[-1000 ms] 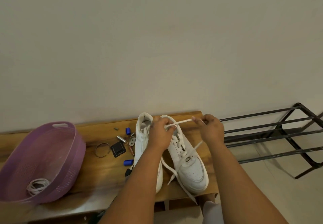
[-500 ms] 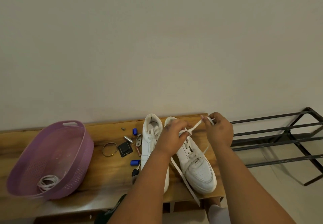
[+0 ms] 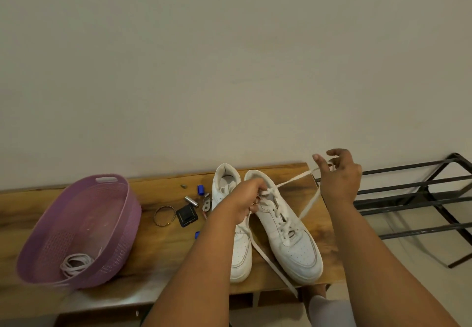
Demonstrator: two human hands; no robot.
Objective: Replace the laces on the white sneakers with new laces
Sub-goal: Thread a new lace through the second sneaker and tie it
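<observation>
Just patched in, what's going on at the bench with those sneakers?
A person is lacing the right-hand white sneaker. Their left hand grips the lace at the top eyelets while their right hand pulls one end out to the side. A bundle of laces lies in the purple basket.

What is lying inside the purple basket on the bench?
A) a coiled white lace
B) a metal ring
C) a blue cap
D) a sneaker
A: a coiled white lace lies at the bottom of the purple basket, while both sneakers and the small bits sit out on the bench.
</observation>
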